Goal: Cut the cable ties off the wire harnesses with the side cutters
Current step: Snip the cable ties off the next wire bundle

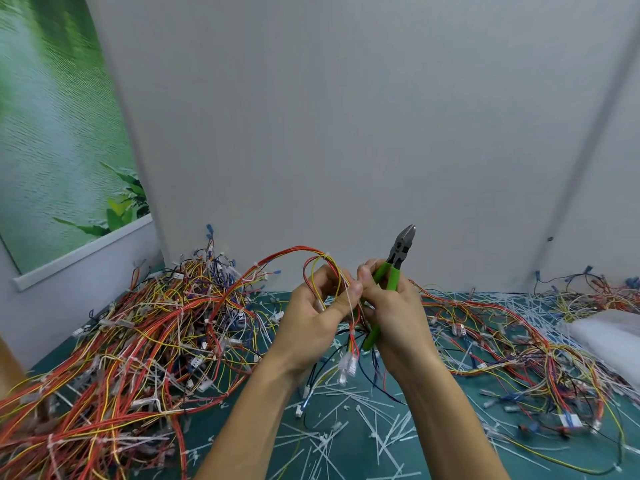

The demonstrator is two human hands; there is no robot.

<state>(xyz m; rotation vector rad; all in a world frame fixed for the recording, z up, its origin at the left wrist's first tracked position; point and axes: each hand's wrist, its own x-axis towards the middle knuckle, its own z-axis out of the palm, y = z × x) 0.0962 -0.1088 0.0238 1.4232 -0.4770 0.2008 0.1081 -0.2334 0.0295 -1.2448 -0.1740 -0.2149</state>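
My left hand holds a wire harness of red and yellow wires that loops above my fingers and hangs below with clear connectors. My right hand grips the green-handled side cutters; their grey jaws point up and away from the wires. The thumb and forefinger tips of both hands meet on a thin white cable tie at the harness. The cutter's lower handle sticks out under my right palm.
A big heap of tied harnesses fills the left of the green table. More loose wires spread to the right beside a white bag. Several cut white ties litter the mat. A grey wall stands close behind.
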